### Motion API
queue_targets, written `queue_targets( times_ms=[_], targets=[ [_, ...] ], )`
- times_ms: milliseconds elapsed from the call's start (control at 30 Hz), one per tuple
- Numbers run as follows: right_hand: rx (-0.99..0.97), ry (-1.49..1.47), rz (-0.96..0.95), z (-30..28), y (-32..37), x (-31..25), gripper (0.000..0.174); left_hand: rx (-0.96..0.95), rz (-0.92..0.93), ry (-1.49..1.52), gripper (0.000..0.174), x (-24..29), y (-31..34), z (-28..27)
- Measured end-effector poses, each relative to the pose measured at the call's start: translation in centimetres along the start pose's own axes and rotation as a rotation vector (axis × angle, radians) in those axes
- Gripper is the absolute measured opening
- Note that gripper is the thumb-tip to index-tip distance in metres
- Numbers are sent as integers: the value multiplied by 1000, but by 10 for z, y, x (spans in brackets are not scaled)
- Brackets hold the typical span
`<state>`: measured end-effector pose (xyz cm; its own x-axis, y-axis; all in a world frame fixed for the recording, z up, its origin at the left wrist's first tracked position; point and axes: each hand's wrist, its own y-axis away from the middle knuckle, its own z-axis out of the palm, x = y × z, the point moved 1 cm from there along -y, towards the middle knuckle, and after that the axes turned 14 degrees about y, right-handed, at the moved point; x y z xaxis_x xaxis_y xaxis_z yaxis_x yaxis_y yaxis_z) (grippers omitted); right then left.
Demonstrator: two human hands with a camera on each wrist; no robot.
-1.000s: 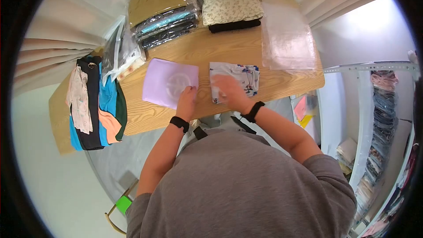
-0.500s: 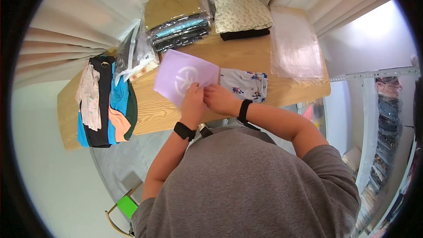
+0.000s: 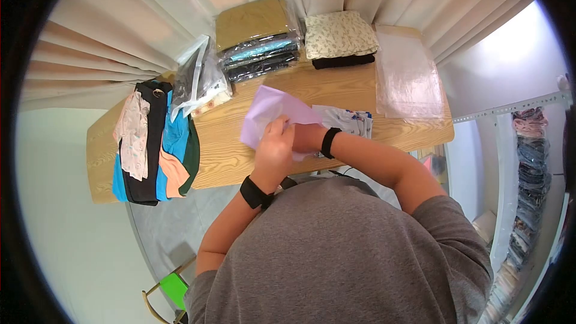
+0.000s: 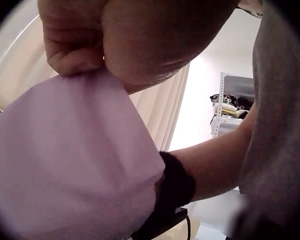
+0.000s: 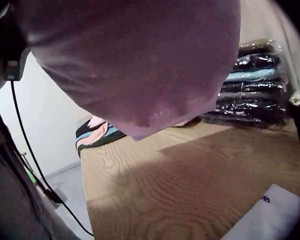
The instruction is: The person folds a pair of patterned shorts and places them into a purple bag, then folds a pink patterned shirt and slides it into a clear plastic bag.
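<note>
- Far L: 1 heap of clothes point(image 3: 153, 144), approx 5 colours, on wood tabletop point(image 3: 222, 159); below, 1 green-seated chair point(image 3: 174, 288).
- Next R: 1 clear bag point(image 3: 206, 81), then 1 stack of bagged clothes point(image 3: 255, 27), exact no. unclear.
- Ctr: 1 purple bag point(image 3: 270, 105), up over tabletop, at both hands.
- L hand point(image 3: 275, 151): thumb + fingers pinching bag edge.
- R hand point(image 3: 307, 137): partly hidden by L hand + bag; finger state can't tell.
- R of ctr: 2 folded pcs stacked, cream print garment point(image 3: 341, 33) atop blk garment point(image 3: 344, 61); nearer, 1 wht floral garment point(image 3: 351, 121) by R wrist.
- Far R: clear plastic sleeves point(image 3: 408, 75), no. unclear.
</note>
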<state>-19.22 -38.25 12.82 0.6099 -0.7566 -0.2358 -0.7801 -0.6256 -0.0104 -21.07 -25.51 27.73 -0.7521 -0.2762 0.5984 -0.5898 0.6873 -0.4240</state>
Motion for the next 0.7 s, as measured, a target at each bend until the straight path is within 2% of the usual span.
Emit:
queue_targets(
  times_ms=[33,67,167,233,367,467,533,567,600,633,700],
  targets=[
    [-29,159,-136,1,3,0,22,-13,-15,4,24,-5,3,0],
    [-31,157,-130,3,7,1,22,-17,-14,8,24,-10,5,0],
    [-111,172,-27,-3,15,-3,25,18,10,-29,26,-22,4,-3],
    [-257,187,70,-12,8,-4,25,33,-48,12,30,-25,-1,-6],
    [-190,196,109,-34,0,-15,25,39,-16,76,35,-31,-6,-6],
    [-188,43,125,-65,13,-28,22,13,-18,121,38,-25,-11,-1],
    [-8,-180,244,-108,44,-43,20,10,-33,128,39,-22,-15,1],
    [-16,-182,256,-118,61,-48,20,0,-8,119,40,-21,-17,1],
    [144,-318,299,-127,80,-51,18,-3,-8,130,40,-22,-17,4],
    [306,-453,338,-132,98,-50,17,-12,-9,127,40,-23,-16,7],
    [466,-679,519,-113,134,-26,20,-25,-15,126,40,-23,-16,13]
  ],
)
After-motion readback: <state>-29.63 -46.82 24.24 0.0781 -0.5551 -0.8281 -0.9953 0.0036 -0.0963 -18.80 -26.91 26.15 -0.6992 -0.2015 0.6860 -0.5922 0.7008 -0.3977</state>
